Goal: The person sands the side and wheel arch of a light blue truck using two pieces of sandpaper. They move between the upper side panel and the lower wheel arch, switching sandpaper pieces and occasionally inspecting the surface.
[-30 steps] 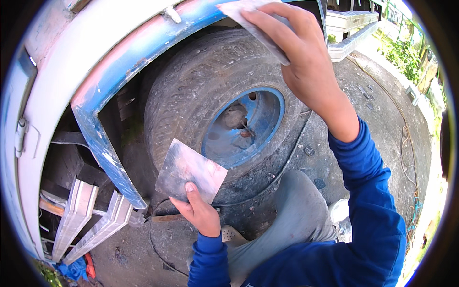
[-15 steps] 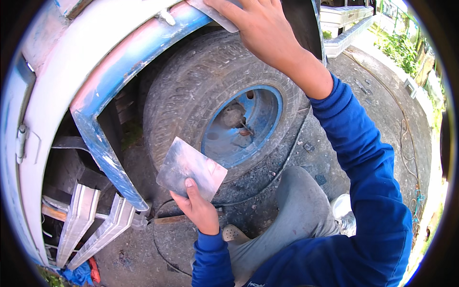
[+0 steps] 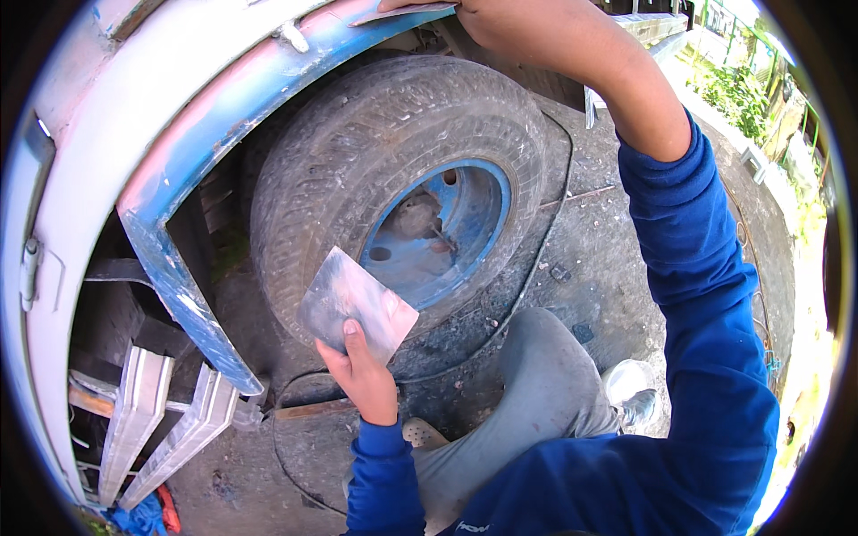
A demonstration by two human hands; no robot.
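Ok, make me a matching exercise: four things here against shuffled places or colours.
1. Square plate
2. Wheel rim
3. Right hand
4. Round container

A. White, right of the bent leg
B. At the picture's top edge
C. Held in the left hand
D. Blue, ringed by the tyre

Pairs: 1-C, 2-D, 3-B, 4-A

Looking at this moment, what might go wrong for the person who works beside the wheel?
The pink material on the plate might smear the tyre if the left hand lets it tip. The thin sheet in the right hand might scratch the blue-and-pink wheel arch if its edge digs in. The dark cable close to the bent leg may cause a stumble.
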